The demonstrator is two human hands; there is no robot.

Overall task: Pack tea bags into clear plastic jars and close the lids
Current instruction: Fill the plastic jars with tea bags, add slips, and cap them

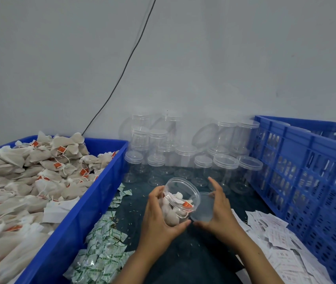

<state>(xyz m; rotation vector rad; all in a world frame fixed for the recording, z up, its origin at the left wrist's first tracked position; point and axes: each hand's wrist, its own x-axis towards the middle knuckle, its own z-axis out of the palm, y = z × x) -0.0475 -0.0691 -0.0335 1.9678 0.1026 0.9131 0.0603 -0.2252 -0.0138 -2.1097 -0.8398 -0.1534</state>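
My left hand [159, 218] grips a clear plastic jar [180, 198], tilted with its open mouth facing up and to the right. Several white tea bags with an orange tag lie inside it. My right hand [218, 212] holds a clear round lid [203, 208] just right of the jar's mouth, thumb below and fingers above. The lid sits off the jar. A blue bin [93, 201] on the left is heaped with tea bags [30, 177] bearing orange tags.
Several capped clear jars [183, 158] stand and lie against the wall behind my hands. A blue slotted crate [306, 181] rises on the right. Green-printed sachets [103, 249] lie beside the bin, white paper slips [282, 242] at right. A black cable [122, 72] runs down the wall.
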